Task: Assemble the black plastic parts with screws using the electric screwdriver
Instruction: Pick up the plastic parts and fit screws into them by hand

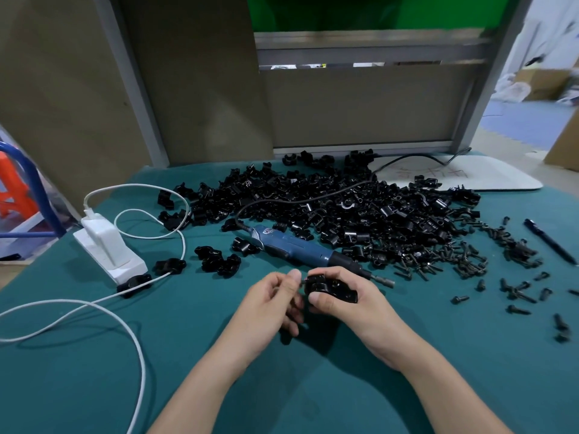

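My right hand grips a black plastic part just above the green table. My left hand pinches a small screw at the part's left side. Just beyond my hands lies the blue electric screwdriver, flat on the table, its bit pointing right. A big heap of black plastic parts fills the middle of the table. Loose black screws are scattered to the right of the heap.
A white charger block with white cables sits at the left. Several assembled black pieces lie near it. A black pen rests at the far right, a white board behind the heap. Upright panels close off the back.
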`<state>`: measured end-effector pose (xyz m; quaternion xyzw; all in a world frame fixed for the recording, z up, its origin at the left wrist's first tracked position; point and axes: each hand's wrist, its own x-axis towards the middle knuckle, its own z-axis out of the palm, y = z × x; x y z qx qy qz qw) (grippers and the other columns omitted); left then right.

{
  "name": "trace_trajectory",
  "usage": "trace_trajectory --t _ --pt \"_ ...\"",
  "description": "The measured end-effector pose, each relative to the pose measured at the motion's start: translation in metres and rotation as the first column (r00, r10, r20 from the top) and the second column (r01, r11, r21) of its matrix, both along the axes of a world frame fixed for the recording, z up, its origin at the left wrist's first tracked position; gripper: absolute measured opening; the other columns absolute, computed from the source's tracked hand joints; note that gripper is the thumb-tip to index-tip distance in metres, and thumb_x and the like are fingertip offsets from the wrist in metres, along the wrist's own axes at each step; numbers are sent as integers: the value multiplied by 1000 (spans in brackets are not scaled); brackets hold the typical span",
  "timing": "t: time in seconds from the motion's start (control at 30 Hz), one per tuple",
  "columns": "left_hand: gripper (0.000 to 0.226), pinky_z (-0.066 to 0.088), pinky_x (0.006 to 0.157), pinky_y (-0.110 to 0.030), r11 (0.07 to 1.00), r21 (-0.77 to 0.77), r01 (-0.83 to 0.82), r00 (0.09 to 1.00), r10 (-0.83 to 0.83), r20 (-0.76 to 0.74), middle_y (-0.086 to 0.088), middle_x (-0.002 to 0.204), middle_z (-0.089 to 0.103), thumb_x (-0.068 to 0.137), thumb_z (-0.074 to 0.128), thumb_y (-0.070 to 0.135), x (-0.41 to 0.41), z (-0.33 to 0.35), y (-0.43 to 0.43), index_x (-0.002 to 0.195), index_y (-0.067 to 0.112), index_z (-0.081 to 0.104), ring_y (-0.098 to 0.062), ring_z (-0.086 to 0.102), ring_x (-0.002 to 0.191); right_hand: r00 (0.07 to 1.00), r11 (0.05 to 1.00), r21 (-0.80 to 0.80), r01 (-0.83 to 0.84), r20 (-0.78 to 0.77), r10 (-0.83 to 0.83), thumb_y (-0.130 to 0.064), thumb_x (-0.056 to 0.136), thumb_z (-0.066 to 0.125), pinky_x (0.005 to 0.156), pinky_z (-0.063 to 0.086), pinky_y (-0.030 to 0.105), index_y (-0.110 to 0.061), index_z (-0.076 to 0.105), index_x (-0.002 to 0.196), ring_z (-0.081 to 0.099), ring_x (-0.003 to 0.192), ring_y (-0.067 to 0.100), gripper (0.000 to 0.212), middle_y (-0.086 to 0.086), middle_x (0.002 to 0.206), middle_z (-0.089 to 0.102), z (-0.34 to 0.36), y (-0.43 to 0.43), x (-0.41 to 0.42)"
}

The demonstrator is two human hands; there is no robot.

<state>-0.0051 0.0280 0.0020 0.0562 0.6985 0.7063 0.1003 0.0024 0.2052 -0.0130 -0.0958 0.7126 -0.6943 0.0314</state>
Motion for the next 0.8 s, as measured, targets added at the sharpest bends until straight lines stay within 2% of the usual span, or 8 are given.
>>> trace_trajectory --t 0.1,0.2,0.27,0.33,0.4,0.5,0.63,0.8 --pt "32 47 47 -23 998 -62 16 1000 -17 -12 3 63 61 101 53 33 0 -1 -2 86 6 60 -12 58 54 1000 1000 11 -6 -1 6 -23 87 80 101 56 39 -31 74 111 72 98 15 27 2 106 78 0 0 1" --pt "14 48 53 -27 994 -112 -5 996 -5 -92 2 69 64 100 59 21 -2 -4 -5 96 9 61 -13 59 58 1000 1000 9 -3 19 3 -14 90 78 101 56 42 -26 73 114 74 98 19 27 4 106 78 -1 1 0" --pt "2 53 59 -28 996 -87 -20 991 8 -134 5 76 66 98 62 14 -4 -7 -5 100 13 63 -12 61 67 1000 1000 -10 -7 26 7 -14 90 78 101 57 43 -23 73 115 74 98 20 27 6 106 78 -1 1 0" --pt "7 54 64 -34 999 -47 -21 993 16 -118 8 78 68 96 65 18 -5 -8 -4 102 14 62 -13 62 70 1000 999 -37 -10 28 11 -16 89 79 101 57 43 -23 73 114 74 97 20 27 6 106 78 0 0 0" --pt "24 51 64 -40 1000 -25 -14 999 13 -42 3 74 67 94 64 34 -4 -7 -3 100 11 61 -18 62 64 1000 999 -53 -1 29 2 -15 89 79 101 57 43 -24 74 113 73 95 18 26 5 105 78 0 0 0" --pt "43 49 53 -28 999 -34 12 1000 -11 26 1 67 64 92 55 49 -3 -6 -3 86 7 62 -17 59 58 1000 1000 -11 2 13 -2 -14 90 78 100 56 38 -23 73 115 72 96 15 27 3 105 77 1 0 0" --pt "40 47 52 -24 997 -81 17 1000 -19 -23 1 63 63 95 55 44 -2 -4 -5 82 7 64 -14 57 53 1000 1000 11 -8 9 8 -10 91 77 96 56 30 -19 71 117 71 97 12 28 7 108 77 1 0 2" --pt "31 50 60 -31 986 -155 -53 987 29 -156 1 65 66 99 58 33 -1 -6 -4 80 10 65 -13 59 56 999 999 -33 -8 43 9 -13 90 77 98 58 36 -19 72 116 73 97 18 28 8 107 77 2 0 1"
